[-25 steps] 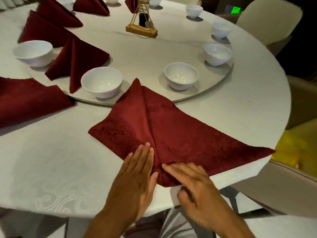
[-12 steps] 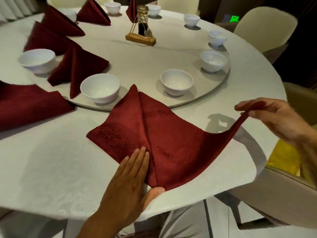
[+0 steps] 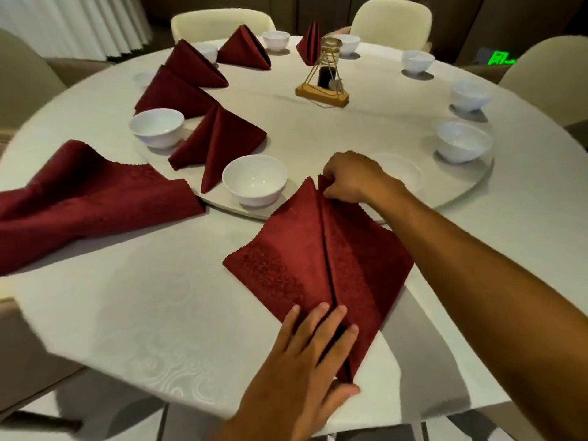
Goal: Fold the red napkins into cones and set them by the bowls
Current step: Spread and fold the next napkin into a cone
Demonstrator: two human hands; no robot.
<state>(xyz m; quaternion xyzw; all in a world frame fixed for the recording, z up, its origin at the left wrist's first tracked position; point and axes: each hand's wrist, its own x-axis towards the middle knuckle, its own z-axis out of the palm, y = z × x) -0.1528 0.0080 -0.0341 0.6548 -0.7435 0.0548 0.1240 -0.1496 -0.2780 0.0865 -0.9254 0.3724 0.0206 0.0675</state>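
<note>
White cloth covers the round tabletop (image 3: 318,128). At its 6 o'clock edge lies the red napkin (image 3: 286,249), both sides folded to a centre seam. Left hand (image 3: 305,361) presses flat, fingers straight, on the near point; right hand (image 3: 346,176) pinches the far tip, its grip closed on cloth, beside a white bowl (image 3: 254,179) at 11 o'clock

Restaurant banquet room: round clothed table (image 3: 133,316), lazy Susan (image 3: 471,189), ringed bowls (image 3: 254,179), folded napkins (image 3: 219,141), padded chairs (image 3: 222,22).
</note>
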